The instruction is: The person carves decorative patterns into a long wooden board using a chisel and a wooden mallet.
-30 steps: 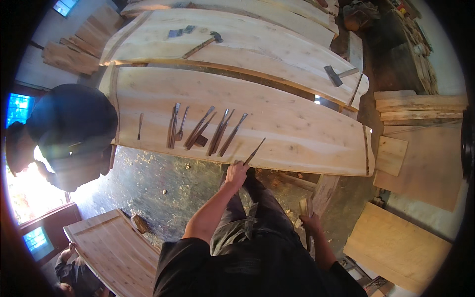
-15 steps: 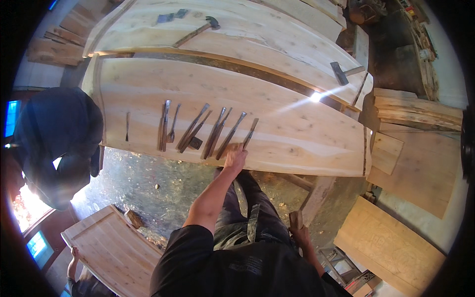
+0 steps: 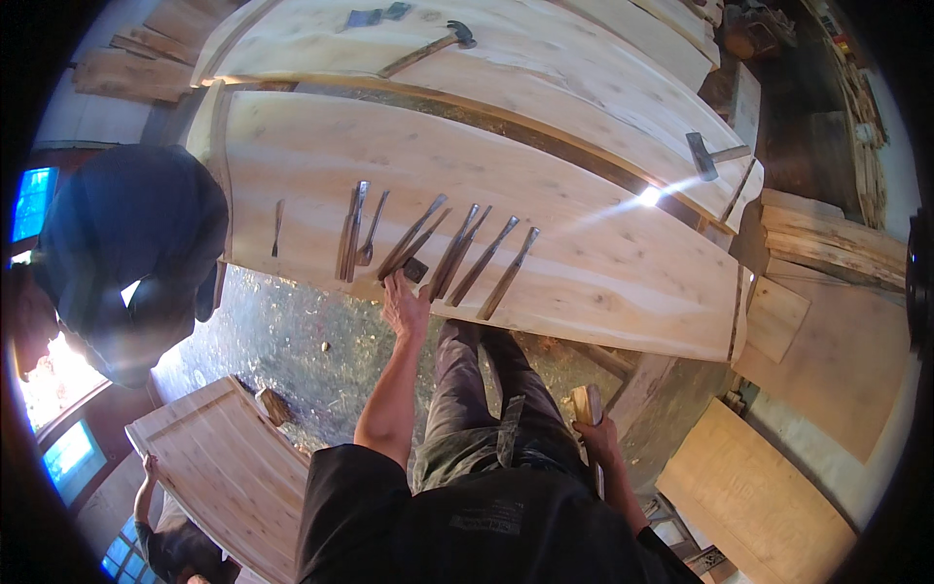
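Note:
My left hand (image 3: 406,304) reaches to the near edge of the pale wooden panel (image 3: 623,263), fingers stretched toward a small dark block (image 3: 415,270) and the handle ends of two chisels (image 3: 413,234). Nothing is visibly lifted in it. Several more chisels and gouges (image 3: 467,248) lie in a spread row, blades pointing away from me. The rightmost chisel (image 3: 509,273) rests on the panel. Low at my right side, my right hand (image 3: 596,438) is closed round a piece of wood (image 3: 587,401), whose rounded end sticks up above the fingers.
A second panel behind carries a claw hammer (image 3: 428,49) and another hammer (image 3: 700,156). A person in a dark cap (image 3: 126,243) leans in at left. Below, another person's hand (image 3: 150,467) holds a framed wooden panel (image 3: 219,467). Boards (image 3: 759,487) stand at right.
My left hand has let go of the rightmost chisel and moved left to the dark block. The wood in my right hand has come up a little. The whole view has shifted slightly.

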{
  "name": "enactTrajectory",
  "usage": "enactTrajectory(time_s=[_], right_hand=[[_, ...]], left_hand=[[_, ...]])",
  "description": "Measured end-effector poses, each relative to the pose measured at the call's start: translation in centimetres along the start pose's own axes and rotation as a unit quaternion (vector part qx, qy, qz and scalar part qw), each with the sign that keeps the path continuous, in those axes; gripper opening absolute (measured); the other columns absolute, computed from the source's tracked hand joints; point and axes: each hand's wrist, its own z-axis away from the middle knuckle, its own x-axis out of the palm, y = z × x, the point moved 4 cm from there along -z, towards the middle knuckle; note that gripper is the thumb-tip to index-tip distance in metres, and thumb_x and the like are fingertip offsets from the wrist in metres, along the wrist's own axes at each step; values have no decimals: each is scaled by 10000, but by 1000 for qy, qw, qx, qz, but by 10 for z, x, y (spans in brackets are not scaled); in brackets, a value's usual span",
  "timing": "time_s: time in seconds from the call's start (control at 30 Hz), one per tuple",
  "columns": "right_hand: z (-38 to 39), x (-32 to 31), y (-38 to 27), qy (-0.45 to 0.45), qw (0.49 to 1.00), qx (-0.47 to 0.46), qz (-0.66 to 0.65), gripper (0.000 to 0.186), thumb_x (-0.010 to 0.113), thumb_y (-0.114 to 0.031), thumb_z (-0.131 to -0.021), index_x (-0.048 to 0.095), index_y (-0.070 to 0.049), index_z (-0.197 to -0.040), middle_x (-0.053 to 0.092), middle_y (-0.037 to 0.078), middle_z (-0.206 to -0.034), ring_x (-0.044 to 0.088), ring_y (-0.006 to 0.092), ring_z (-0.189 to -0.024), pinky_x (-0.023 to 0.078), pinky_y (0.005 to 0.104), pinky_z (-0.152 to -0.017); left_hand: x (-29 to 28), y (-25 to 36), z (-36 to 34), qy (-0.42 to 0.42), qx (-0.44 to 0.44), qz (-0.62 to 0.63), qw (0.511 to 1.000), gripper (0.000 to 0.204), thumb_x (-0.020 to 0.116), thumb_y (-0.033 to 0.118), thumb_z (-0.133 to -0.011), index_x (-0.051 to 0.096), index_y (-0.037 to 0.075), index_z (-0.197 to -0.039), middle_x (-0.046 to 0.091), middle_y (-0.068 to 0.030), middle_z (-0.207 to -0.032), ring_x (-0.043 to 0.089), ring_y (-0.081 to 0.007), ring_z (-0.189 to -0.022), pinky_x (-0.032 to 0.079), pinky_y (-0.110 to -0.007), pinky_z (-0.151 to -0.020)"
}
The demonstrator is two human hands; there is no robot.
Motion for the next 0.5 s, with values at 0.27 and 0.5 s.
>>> enactTrajectory(time_s=[0.27,0.5], right_hand=[[4,-10,15,-2,998,56,17,517,887,-317,-800,725,41,-1136,780,163,-865,767,264,-694,608,411,-656],[4,-8,9,-14,998,66,-14,557,884,-337,-797,723,46,-1167,783,173,-889,766,260,-719,602,423,-678]], left_hand=[[9,6,-24,-41,-17,-51,998,590,871,311,-845,643,54,-1325,608,-155,-1305,658,-404,-1208,574,-558,-917],[2,58,-2,-88,60,-18,994,508,816,258,-865,642,77,-1307,609,-127,-1248,678,-369,-1161,586,-530,-901]])
